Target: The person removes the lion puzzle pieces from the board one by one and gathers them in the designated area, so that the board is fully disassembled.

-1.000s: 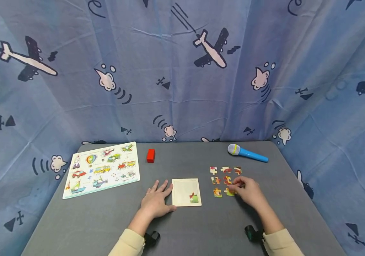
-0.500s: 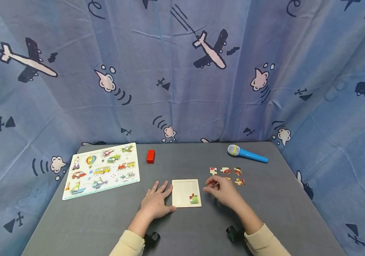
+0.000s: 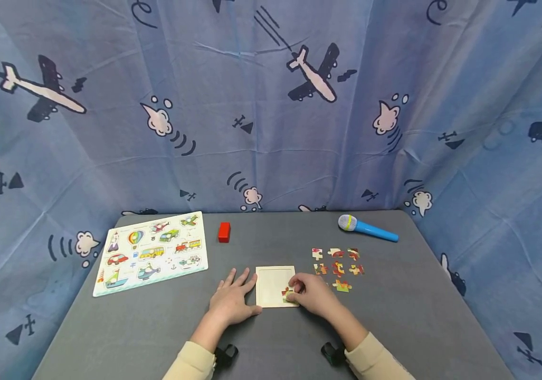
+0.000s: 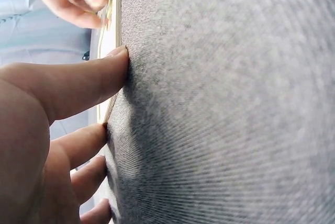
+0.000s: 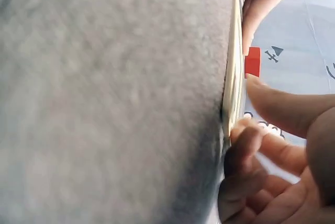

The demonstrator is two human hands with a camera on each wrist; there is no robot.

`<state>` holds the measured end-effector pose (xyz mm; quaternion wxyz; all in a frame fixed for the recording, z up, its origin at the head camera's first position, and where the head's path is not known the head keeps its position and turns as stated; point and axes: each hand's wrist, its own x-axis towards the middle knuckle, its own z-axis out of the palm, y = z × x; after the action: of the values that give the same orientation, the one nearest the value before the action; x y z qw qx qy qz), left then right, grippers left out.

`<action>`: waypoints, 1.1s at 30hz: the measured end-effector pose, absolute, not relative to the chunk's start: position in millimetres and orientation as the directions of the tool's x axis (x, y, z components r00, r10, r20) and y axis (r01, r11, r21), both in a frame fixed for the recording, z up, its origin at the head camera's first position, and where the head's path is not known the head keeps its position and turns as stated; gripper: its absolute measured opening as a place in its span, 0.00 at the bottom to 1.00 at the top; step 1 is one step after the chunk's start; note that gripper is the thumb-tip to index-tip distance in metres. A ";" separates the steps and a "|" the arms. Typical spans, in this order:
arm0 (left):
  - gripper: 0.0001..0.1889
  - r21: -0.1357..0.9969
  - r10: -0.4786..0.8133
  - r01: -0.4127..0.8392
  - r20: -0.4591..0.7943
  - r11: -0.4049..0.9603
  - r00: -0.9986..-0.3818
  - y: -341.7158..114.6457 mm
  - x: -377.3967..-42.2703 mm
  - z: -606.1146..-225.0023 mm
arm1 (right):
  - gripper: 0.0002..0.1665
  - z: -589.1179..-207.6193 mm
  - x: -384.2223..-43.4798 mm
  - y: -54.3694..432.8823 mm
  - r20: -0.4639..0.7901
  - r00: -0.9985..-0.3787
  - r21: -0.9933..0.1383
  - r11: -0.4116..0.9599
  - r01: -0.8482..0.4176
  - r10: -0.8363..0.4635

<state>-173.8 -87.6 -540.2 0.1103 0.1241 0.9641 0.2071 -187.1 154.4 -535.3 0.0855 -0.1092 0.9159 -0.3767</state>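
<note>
A square wooden puzzle tray [image 3: 268, 285] lies flat on the table. My left hand [image 3: 234, 302] rests at its left side, fingers spread, with thumb and index touching its edge. One red-and-green jigsaw piece [image 3: 285, 294] sits in the tray's lower right corner. My right hand [image 3: 315, 295] has its fingers curled over that piece, thumb and index pinching at it, and partly hides it. From the left wrist view, those fingertips [image 4: 97, 1] meet at the tray. Several other jigsaw pieces [image 3: 338, 268] are laid out in rows on the right, one mostly hidden behind my right hand.
A picture board of vehicles [image 3: 152, 253] lies at the left. Toward the back are a red block [image 3: 224, 232] and a blue toy microphone [image 3: 368, 228]. A patterned blue curtain [image 3: 271, 132] hangs behind and beside the grey table [image 3: 157, 327].
My right hand has moved left, from the rows of loose pieces to the piece in the tray. The left hand and the tray have stayed put.
</note>
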 end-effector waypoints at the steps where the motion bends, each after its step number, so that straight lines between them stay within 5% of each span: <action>1: 0.44 0.427 0.285 0.193 -0.162 0.883 -0.945 -87.6 -173.9 -540.2 | 0.13 -535.9 -187.1 153.3 -0.086 -0.961 -0.695 0.707 -0.132 -0.264; 10: 0.43 0.436 0.291 0.195 -0.165 0.878 -0.942 -87.8 -174.5 -541.2 | 0.16 -533.6 -184.9 148.8 -0.086 -0.963 -0.657 0.741 -0.137 -0.255; 20: 0.44 0.437 0.295 0.198 -0.166 0.877 -0.941 -87.1 -173.9 -542.4 | 0.09 -528.1 -184.8 154.8 -0.060 -0.970 -0.782 0.615 -0.101 -0.234; 33: 0.44 0.433 0.289 0.193 -0.169 0.880 -0.942 -88.2 -176.0 -543.7 | 0.08 -500.7 -181.4 237.0 0.051 -0.995 -0.797 0.597 -0.092 -0.084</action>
<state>-176.0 -88.2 -543.7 0.1148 0.1251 0.9628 0.2100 -181.4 237.0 -500.7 -0.0041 -0.0493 0.8935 -0.4464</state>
